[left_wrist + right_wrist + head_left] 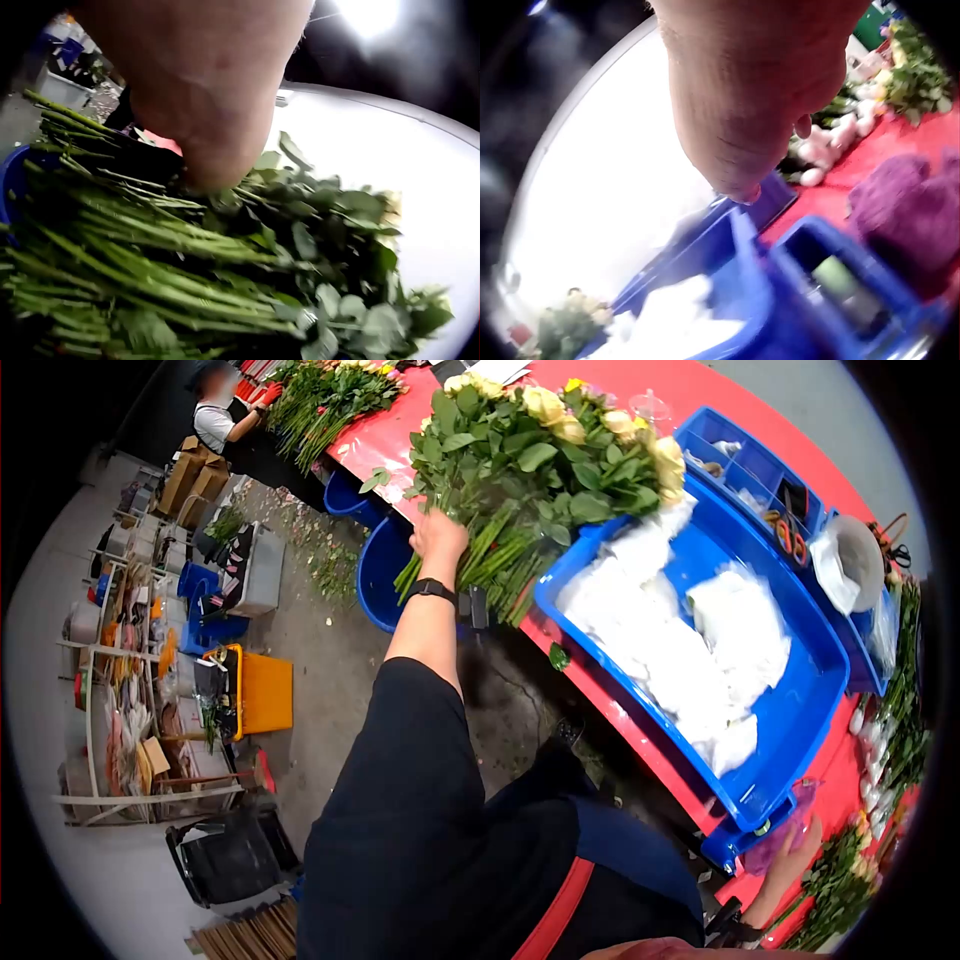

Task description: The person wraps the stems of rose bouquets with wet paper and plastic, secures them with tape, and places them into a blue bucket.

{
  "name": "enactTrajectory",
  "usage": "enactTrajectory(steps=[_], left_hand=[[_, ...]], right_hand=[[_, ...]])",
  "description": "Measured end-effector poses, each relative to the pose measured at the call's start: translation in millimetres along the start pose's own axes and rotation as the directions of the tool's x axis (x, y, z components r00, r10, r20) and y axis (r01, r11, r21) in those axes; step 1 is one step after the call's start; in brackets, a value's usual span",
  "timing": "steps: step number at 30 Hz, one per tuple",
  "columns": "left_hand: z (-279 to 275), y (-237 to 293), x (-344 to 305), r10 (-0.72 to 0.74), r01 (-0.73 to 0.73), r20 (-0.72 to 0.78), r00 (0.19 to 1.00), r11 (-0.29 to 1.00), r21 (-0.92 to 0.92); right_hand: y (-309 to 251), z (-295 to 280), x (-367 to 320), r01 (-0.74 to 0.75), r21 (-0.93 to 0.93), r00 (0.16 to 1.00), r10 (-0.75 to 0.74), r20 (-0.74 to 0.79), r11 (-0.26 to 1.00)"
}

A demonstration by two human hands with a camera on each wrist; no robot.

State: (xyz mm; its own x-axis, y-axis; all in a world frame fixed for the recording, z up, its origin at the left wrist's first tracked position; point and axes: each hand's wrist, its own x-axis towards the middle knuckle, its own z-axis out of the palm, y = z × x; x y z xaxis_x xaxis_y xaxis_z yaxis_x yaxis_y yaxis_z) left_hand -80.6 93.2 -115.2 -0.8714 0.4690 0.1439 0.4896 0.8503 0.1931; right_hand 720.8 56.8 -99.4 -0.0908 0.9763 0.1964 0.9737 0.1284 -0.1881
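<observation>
A large bunch of pale yellow roses (pixel 540 460) lies across the table edge, its cut green stems (pixel 150 255) pointing toward the floor side. My left hand (pixel 438 538) grips the bunch from above near the lower leaves; in the left wrist view the hand (pixel 210 97) hides its own fingertips. At the table's near right, my right hand (pixel 795 852) is beside a purple cloth (pixel 778 842). The right wrist view shows the cloth (pixel 907 202) on the red table, apart from the visible part of the hand (pixel 757 97); its finger pose is unclear.
A blue tray (pixel 810 735) with white crumpled material (pixel 690 650) stands on the red table (pixel 625 725). Beyond it is a compartmented blue organizer (pixel 760 475). Blue buckets (pixel 375 575) stand beside the table. More flowers (pixel 835 890) lie at right; another person (pixel 215 425) stands far left.
</observation>
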Motion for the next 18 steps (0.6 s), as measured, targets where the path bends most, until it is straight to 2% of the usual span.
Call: enactTrajectory(steps=[1,2,5,6,9,10,11,12,13,15,17,18], left_hand=[[-8,-7,9,-0.101,0.092,0.240,0.966,0.995,0.049],[-4,-18,15,-0.061,0.035,0.250,0.966,0.994,0.107],[-5,-37,27,0.081,-0.087,0.189,0.979,0.996,0.022],[-20,-37,18,0.096,-0.086,0.118,0.988,0.993,-0.083],[-33,-56,11,0.203,-0.127,0.206,0.957,0.935,-0.333],[-50,-54,-3,0.200,0.018,0.339,0.919,0.839,-0.543],[-72,-44,-24,0.187,0.235,0.446,0.875,0.642,-0.730],[-87,-38,-44,0.229,0.306,0.481,0.846,0.529,-0.792],[-99,-33,-59,0.278,0.379,0.509,0.815,0.408,-0.830],[-113,-27,-86,0.407,0.439,0.492,0.770,0.222,-0.871],[-123,-18,-110,0.426,0.530,0.485,0.764,0.014,-0.848],[-130,-12,-122,0.428,0.556,0.478,0.767,-0.073,-0.828]], right_hand=[[-40,-2,13,0.056,0.048,0.998,-0.058,0.031,0.997],[-80,-6,23,0.109,0.065,0.993,-0.111,0.028,0.992],[-188,-13,48,0.252,0.167,0.965,-0.261,0.035,0.953],[-216,-12,54,0.291,0.236,0.949,-0.310,0.049,0.927],[-300,-1,69,0.405,0.436,0.882,-0.468,0.044,0.804],[-329,5,71,0.420,0.531,0.839,-0.538,0.081,0.736],[-359,11,74,0.419,0.619,0.790,-0.603,0.112,0.664],[-390,16,75,0.455,0.689,0.719,-0.689,0.089,0.564],[-420,18,76,0.457,0.738,0.623,-0.771,0.133,0.497],[-468,38,67,0.427,0.833,0.526,-0.846,0.087,0.352],[-503,63,48,0.243,0.916,0.565,-0.814,0.134,0.320],[-514,58,40,0.089,0.939,0.521,-0.819,0.241,0.333]])
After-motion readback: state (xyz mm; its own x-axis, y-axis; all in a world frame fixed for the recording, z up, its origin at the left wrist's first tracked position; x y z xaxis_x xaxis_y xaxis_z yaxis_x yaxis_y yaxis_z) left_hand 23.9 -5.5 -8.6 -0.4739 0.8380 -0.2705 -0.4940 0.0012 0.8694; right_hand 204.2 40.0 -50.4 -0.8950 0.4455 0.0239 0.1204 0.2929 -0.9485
